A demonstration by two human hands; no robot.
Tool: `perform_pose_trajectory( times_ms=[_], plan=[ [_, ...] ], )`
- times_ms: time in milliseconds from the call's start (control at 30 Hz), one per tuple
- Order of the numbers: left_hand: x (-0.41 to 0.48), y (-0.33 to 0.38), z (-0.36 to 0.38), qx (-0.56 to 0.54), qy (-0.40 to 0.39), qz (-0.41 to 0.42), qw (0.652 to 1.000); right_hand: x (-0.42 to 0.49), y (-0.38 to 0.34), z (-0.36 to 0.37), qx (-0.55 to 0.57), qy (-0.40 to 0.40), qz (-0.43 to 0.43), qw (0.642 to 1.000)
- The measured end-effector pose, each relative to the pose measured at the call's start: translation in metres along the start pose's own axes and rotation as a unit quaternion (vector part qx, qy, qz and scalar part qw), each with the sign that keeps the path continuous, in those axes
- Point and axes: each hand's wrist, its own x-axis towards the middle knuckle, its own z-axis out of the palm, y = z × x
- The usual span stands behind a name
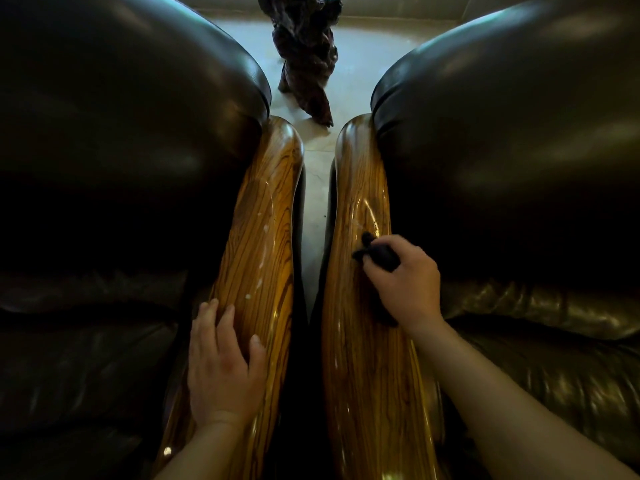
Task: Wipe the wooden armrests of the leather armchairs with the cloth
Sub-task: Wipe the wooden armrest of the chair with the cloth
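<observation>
Right hand (403,282), centre right: clenching dark cloth (379,254), pressing it onto right armrest (360,209) for wiping. Left hand (221,365), lower left: lying open, bracing on left armrest (266,209).

left armrest (258,258): golden-orange wood, dark brown streaked grain, scattered whitish specks
right armrest (360,209): same golden wood with dark striped grain, glossy pale highlights
left armchair (121,116): very dark brown, near-black leather
right armchair (512,133): dark brown leather, olive sheen on the near cushion
cloth (379,254): black, plain
floor (360,53): pale grey-white
far carved piece (304,53): dark reddish-brown, mottled
</observation>
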Motion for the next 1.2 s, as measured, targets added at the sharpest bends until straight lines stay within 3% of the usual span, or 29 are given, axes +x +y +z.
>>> perform_pose_trajectory(
  times_ms=[67,133,233,333,633,733,900,1067,1200],
  plan=[
    [0.0,0.0,-0.001,0.0,0.0,0.003,1.0,0.004,-0.006,-0.002,0.159,0.015,0.052,0.986],
    [-0.001,0.0,-0.001,0.0,-0.002,0.002,1.0,0.002,-0.003,-0.002,0.194,0.011,0.08,0.978],
    [-0.001,-0.001,0.0,0.0,0.0,0.005,1.0,-0.018,0.013,0.003,-0.055,-0.022,0.007,0.998],
    [0.0,-0.001,0.001,0.0,0.001,0.001,1.0,-0.036,0.029,0.012,-0.182,-0.108,-0.144,0.967],
    [0.0,0.006,-0.005,-0.003,-0.007,-0.007,1.0,0.062,0.012,0.035,-0.179,-0.034,0.019,0.983],
    [0.0,0.006,-0.006,0.001,-0.008,0.001,1.0,0.048,0.008,0.034,-0.188,-0.042,-0.003,0.981],
    [0.0,0.007,-0.006,0.004,-0.01,-0.006,1.0,-0.005,0.03,0.01,-0.212,-0.082,-0.125,0.966],
    [0.0,0.007,-0.006,0.002,-0.008,-0.003,1.0,0.063,0.02,0.019,-0.187,-0.04,-0.006,0.982],
    [0.0,0.005,-0.005,0.001,-0.008,0.002,1.0,0.073,0.007,0.036,-0.237,-0.094,-0.088,0.963]
  ],
)
